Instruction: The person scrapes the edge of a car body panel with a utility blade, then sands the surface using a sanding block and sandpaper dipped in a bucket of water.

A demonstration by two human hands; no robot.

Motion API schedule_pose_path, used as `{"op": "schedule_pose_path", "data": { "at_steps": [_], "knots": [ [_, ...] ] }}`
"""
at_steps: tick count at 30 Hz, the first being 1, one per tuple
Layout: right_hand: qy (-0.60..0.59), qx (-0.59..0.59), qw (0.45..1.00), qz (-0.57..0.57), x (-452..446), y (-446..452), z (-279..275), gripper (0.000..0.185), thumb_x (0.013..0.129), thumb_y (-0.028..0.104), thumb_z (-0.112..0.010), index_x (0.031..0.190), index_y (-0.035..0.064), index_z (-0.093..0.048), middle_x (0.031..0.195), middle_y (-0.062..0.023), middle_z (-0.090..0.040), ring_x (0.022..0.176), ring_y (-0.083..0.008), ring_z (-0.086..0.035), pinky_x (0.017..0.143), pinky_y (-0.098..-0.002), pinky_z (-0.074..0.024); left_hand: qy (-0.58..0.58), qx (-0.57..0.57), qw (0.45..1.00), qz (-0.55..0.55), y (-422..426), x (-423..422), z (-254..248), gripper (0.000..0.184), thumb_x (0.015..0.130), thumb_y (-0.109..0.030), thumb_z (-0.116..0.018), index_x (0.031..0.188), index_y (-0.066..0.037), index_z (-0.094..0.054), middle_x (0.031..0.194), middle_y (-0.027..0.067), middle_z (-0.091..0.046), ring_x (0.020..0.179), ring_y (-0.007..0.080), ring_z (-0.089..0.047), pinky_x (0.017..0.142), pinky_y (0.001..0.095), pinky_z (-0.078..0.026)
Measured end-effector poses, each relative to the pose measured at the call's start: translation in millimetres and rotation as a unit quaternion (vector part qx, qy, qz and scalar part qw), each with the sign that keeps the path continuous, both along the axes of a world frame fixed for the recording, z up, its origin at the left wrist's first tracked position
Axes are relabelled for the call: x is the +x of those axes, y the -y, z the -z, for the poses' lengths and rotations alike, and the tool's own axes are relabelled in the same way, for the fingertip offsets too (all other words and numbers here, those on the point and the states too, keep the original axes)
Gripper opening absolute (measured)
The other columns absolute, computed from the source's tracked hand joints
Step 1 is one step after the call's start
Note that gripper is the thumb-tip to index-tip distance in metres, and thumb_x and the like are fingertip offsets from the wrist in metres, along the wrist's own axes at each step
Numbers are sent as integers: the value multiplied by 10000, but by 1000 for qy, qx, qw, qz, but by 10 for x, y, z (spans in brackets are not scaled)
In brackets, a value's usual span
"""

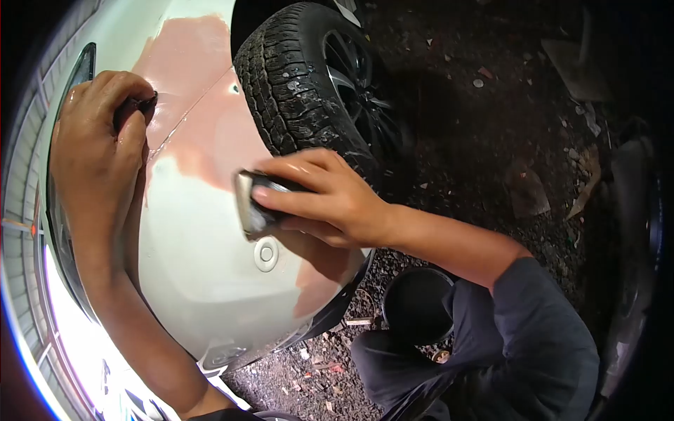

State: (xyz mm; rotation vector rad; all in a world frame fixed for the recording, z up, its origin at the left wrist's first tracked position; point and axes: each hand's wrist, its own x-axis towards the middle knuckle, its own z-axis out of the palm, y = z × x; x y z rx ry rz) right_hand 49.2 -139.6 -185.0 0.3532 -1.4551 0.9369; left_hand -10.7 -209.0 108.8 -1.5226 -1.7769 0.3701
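I log: white car panel (203,266) with pink patches, left of centre; tyre (284,88), upper centre; black bucket (419,306), lower centre; my left hand (95,133), upper left, curled round a dark item (128,112); my right hand (326,200), mid-frame, gripping a blurred block (247,205).

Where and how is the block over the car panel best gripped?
Probably grip the block by its dark part, from the tire side, thumb opposing fingers, as the right hand does: it looks boxy, its pale edge facing away from that hand.
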Motion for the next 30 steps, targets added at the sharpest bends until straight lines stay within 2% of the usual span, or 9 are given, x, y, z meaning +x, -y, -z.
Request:
{"op": "schedule_pose_path", "data": {
  "at_steps": [2,4,6,8,12,18,21,24,30],
  "knots": [
    [-5,30,999,-32,-97,-118,-38,516,834,174,-826,1332,192,-691,1396,-98,-632,1145,-341,-612,973,-463,-460,3,6,1000,-5,-1,12,22,206,852,-67,-572,1005,-76,-710,1000,28,-723,1001,238,-643,892,366,-521],
    [-22,35,999,-10,-173,-270,-528,530,853,194,-812,1361,140,-670,1424,-150,-611,1170,-369,-609,993,-457,-451,14,10,1000,7,-6,-31,17,216,857,-67,-571,1020,-80,-712,1004,25,-724,1004,233,-648,893,367,-522],
    [-67,16,998,9,-320,-353,-899,486,878,172,-790,1349,139,-671,1420,-122,-610,1140,-372,-591,986,-457,-439,20,28,999,0,21,-38,15,228,863,-67,-569,1037,-86,-715,1009,24,-725,1010,229,-653,898,367,-523],
    [-56,-2,998,21,-268,-275,-834,484,875,159,-794,1344,144,-675,1440,-130,-603,1134,-359,-597,990,-448,-437,20,56,998,-16,11,-40,12,241,871,-69,-567,1056,-92,-720,1014,26,-726,1020,224,-659,907,368,-524],
    [9,43,999,-10,64,-18,14,587,840,151,-820,1402,143,-649,1402,-201,-630,1156,-355,-656,993,-431,-445,25,79,996,-12,24,-45,33,247,885,-73,-570,1075,-98,-727,1034,37,-733,1030,226,-668,919,368,-529],
    [-77,34,995,48,-377,-383,-959,544,837,158,-811,1358,131,-656,1397,-130,-618,1095,-349,-613,944,-443,-449,-27,61,998,-20,14,-27,29,256,881,-77,-566,1078,-100,-728,1045,37,-742,1039,228,-670,921,372,-534],
    [-74,6,996,44,-279,-235,-716,479,846,218,-807,1307,202,-680,1375,-63,-636,1046,-371,-609,921,-448,-492,-11,66,997,-23,0,-13,31,251,882,-79,-566,1073,-103,-728,1044,35,-743,1039,226,-669,916,373,-535],
    [-7,40,999,13,-55,-87,-26,577,813,188,-830,1367,207,-670,1435,-84,-615,1100,-323,-628,922,-430,-483,-8,63,998,-12,26,-42,16,244,884,-80,-566,1066,-105,-727,1047,31,-743,1033,226,-668,910,373,-535],
    [-86,34,993,73,-497,-452,-940,349,928,298,-717,1268,218,-697,1330,-47,-647,1059,-365,-621,883,-479,-500,-35,40,998,-19,6,-37,7,241,883,-85,-564,1061,-108,-726,1047,16,-743,1041,223,-663,925,373,-532]
  ]
}}
